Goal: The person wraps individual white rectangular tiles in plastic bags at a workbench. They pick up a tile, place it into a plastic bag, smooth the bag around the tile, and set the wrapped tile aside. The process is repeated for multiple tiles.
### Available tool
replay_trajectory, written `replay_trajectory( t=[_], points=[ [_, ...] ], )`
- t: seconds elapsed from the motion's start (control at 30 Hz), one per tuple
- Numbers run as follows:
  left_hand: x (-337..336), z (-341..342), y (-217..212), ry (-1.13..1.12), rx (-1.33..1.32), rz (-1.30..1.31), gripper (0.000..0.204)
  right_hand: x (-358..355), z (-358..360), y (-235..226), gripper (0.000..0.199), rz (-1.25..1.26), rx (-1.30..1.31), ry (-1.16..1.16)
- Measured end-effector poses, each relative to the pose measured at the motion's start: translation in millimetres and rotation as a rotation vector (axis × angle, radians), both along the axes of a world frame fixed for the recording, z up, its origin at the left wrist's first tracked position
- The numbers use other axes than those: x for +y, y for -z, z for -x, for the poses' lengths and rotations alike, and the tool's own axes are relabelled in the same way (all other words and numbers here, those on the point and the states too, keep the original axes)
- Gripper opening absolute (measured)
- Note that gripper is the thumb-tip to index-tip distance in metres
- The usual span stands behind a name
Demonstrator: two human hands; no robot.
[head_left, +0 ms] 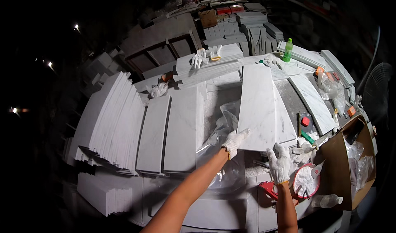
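Observation:
A long white marble slab [258, 105] with faint grey veins lies in front of me on other slabs, one jutting out beneath it at the right. My left hand [236, 142], in a white knit glove, rests over its lower left edge, fingers stretched across the top face; whatever the thumb does is hidden. By the near right corner, my right hand [280, 165] wears a matching glove, its thumb and fingers apart. Clear plastic sheeting [222, 127] sits left of the slab. Beside my right wrist are a red-rimmed bowl of white paste [306, 181] and a red tool [269, 189].
Slabs stand on edge in a row [109, 121] at the left, near two wide slabs [181, 127]. A cardboard box [340, 167] and a clear bottle [326, 201] stand at the right. Farther back are a green bottle [288, 51], spare gloves [200, 58] and a fan [376, 88].

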State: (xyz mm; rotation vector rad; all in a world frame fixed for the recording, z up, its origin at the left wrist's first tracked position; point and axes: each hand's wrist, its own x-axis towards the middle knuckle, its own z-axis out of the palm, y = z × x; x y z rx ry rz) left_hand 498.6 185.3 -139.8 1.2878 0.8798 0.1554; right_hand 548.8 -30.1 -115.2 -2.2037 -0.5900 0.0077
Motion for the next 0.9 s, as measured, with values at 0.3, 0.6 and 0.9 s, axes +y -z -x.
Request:
replay_trajectory(
  t=[0.3,0.6,0.9],
  points=[
    [-25.8,126.3,-73.3,0.244,-0.147,-0.096,0.046,-22.6,30.8,15.5,0.065,-0.433,0.498,-0.119],
    [-8.2,348.1,-110.7,0.731,0.349,-0.107,0.036,-86.5,97.7,101.5,0.019,-1.141,1.362,-0.146],
    [10.7,495.0,-14.0,-0.103,-0.155,0.150,0.054,-166.7,247.8,87.1,0.017,-0.718,1.446,-0.096]
  ],
)
